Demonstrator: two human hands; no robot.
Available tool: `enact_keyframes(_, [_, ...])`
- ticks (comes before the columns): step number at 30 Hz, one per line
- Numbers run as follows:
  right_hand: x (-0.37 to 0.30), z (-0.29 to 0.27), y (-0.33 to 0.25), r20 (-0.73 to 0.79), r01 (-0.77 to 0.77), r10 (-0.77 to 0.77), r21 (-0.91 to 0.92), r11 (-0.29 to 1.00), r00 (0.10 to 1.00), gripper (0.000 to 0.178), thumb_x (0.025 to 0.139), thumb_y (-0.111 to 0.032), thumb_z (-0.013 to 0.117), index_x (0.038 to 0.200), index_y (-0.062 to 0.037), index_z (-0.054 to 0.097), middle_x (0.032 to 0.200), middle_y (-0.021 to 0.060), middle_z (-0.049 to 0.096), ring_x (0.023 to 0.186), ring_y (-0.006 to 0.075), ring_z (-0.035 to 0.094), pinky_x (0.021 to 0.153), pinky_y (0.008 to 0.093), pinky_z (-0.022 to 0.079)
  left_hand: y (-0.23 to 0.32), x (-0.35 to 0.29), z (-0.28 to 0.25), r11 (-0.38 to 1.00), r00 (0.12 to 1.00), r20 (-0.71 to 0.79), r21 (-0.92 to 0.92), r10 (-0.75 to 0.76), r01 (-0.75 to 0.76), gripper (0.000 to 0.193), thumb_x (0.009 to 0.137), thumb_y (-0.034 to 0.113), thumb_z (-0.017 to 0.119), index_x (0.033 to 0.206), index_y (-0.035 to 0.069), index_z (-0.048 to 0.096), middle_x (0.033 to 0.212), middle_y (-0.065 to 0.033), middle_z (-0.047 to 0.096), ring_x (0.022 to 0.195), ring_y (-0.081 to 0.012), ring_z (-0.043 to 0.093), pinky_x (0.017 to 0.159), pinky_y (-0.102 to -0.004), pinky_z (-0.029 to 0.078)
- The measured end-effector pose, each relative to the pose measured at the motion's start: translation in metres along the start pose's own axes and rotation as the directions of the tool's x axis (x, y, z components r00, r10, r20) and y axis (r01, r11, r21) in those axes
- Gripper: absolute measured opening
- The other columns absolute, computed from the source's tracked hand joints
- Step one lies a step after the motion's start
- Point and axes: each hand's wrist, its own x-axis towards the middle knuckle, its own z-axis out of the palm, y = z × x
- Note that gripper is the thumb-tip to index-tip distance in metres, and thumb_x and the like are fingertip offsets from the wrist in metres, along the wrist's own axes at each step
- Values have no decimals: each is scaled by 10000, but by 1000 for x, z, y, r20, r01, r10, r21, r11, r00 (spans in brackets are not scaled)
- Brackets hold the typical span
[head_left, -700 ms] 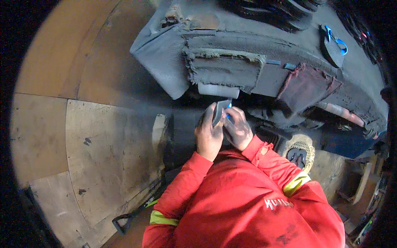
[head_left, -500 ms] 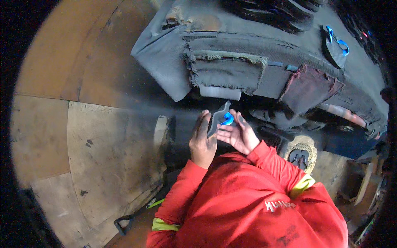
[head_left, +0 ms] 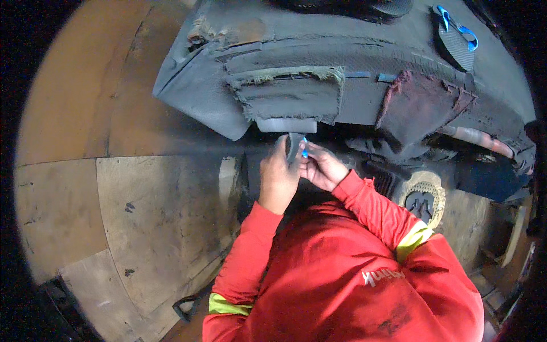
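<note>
A dust-coated bench (head_left: 364, 35) is stretching before you, a frayed grey cloth patch (head_left: 290, 98) draping its front. Your left hand (head_left: 278, 176) is half-curling around a thin, curved dark sole (head_left: 294, 147) just off that edge. Your right hand (head_left: 326, 167), spread 0.5 seconds ago, is now closing, apparently pinching a glossy blue strap (head_left: 305, 153), bringing 2 hands to the piece.

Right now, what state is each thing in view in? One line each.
Left hand: closed on the grey sole
Right hand: pinching the blue strap
Grey sole: held on edge
Blue strap: beside the sole; fastening unclear
Sandal: on the bench, strap side up
Grey cloth: frayed, at bench edge
Maroon cloth: frayed, draped over bench edge
Red top: smudged
</note>
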Motion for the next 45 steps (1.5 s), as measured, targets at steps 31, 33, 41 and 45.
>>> enact_keyframes(31, [-18, 33, -19, 22, -30, 31, -25, 999, 999, 125, 1021, -163, 550, 1117, -88, 525, 976, 15, 603, 844, 117, 584, 819, 310, 542, 32, -9, -6, 986, 982, -149, 136, 120, -99, 232, 946, 149, 634, 1102, -15, 582, 914, -297, 642, 820, -457, 643, 668, -473, 513])
enact_keyframes(33, [-22, 24, -19, -44, -60, 60, -13, 998, 997, 122, 1022, -160, 544, 1120, -87, 534, 976, 11, 603, 864, 130, 600, 839, 323, 546, 30, -4, 0, 989, 986, -115, 98, 122, -111, 223, 945, 159, 635, 1071, -17, 578, 910, -301, 646, 837, -470, 643, 668, -484, 517])
enact_keyframes(41, [-23, 24, -36, -217, -153, 115, -170, 974, 969, 187, 1009, -227, 580, 1120, -76, 583, 1028, 51, 691, 902, 157, 691, 810, 339, 597, 26, 4, -1, 999, 998, -58, 22, 38, -37, 208, 949, 175, 627, 956, -31, 599, 750, -266, 640, 701, -454, 659, 560, -480, 487])
enact_keyframes(45, [-22, 50, -36, -174, -176, 136, -243, 954, 975, 180, 1006, -216, 587, 1105, -67, 567, 1032, 58, 680, 918, 149, 688, 818, 334, 605, 44, -9, -25, 970, 979, -140, 216, 148, -116, 198, 952, 174, 625, 993, -19, 609, 754, -245, 635, 699, -415, 665, 572, -452, 493])
